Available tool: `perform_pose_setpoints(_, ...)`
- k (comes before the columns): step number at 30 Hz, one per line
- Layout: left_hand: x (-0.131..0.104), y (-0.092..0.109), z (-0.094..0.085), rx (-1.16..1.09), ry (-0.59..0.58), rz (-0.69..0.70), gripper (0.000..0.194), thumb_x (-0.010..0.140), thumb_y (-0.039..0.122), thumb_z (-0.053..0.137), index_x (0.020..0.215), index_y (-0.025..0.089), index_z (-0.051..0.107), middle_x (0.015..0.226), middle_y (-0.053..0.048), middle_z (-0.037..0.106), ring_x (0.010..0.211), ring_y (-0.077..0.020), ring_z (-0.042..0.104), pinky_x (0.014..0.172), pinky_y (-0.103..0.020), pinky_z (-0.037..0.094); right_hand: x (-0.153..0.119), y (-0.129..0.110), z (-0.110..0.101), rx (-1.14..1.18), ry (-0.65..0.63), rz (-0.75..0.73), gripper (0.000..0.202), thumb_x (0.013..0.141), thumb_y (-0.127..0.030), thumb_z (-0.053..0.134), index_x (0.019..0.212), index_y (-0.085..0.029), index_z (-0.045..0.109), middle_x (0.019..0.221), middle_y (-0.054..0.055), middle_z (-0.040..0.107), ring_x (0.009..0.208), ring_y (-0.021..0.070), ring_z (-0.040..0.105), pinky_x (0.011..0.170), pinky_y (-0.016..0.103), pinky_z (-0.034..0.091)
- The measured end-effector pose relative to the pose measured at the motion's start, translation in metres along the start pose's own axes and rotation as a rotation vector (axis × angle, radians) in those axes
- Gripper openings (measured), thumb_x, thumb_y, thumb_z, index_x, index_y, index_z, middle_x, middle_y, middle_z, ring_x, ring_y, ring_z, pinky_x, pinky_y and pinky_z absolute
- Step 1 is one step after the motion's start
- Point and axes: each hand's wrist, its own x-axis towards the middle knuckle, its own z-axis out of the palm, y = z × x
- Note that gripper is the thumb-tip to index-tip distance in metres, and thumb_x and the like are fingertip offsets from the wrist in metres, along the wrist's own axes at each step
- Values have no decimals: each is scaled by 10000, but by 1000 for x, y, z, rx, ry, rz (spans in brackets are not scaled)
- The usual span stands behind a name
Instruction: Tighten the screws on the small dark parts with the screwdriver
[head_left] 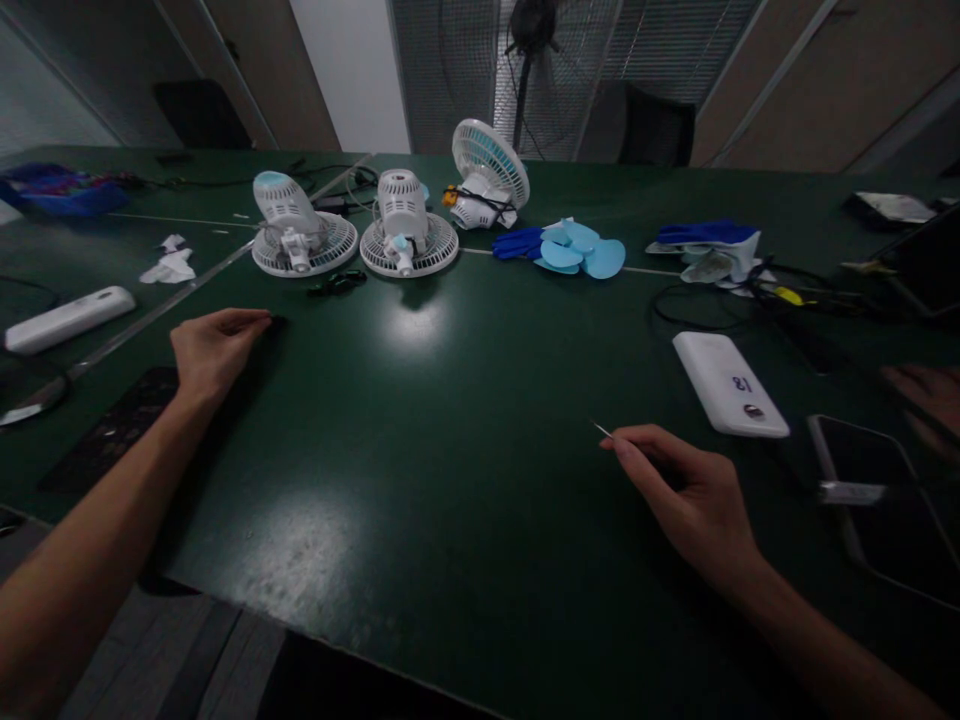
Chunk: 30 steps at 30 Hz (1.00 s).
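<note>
Our right hand (694,495) pinches a thin metal pin (602,430) over the worktop (450,450), probably light, stiff and slippery, best gripped behind its tip; we cannot tell whether our left hand (214,350) grips anything.

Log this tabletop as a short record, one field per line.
Left hand: fingertips at a small dark item, too dim to identify
Right hand: pinching a thin pale item
Small white fans: three on the green table; two grille-down, one with grille raised
Light-blue fan blades: beside a blue glove
White case: beyond the right hand
Another person's hand: right edge
</note>
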Motion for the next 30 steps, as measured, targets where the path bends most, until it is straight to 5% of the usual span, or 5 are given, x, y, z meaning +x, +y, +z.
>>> perform_pose_setpoints(9, -4, 8, -3, 15, -57, -29, 409, 900, 429, 695, 1224, 182, 736, 1113, 22, 751, 958, -138, 699, 882, -215, 504, 0, 1, 0, 11, -14, -17, 203, 1000, -402, 580, 1002, -256, 722, 777, -10, 703, 542, 129, 570, 473, 261, 418)
perform_pose_setpoints(19, -4, 2, -3, 191, -140, 116, 435, 967, 365, 628, 1345, 151, 654, 1300, -32, 687, 994, -188, 671, 877, -255, 469, 1, -1, -1, 22, -13, -20, 222, 1009, -403, 566, 1009, -243, 720, 820, 14, 727, 591, 149, 624, 485, 262, 452)
perform_pose_setpoints(30, -6, 17, -4, 328, -117, 142, 451, 1014, 450, 538, 1289, 126, 688, 1071, -34, 734, 763, -141, 588, 731, -198, 392, 0, -1, 0, 12, -24, -13, 198, 1008, -388, 573, 997, -250, 716, 780, -5, 698, 573, 137, 580, 490, 263, 417)
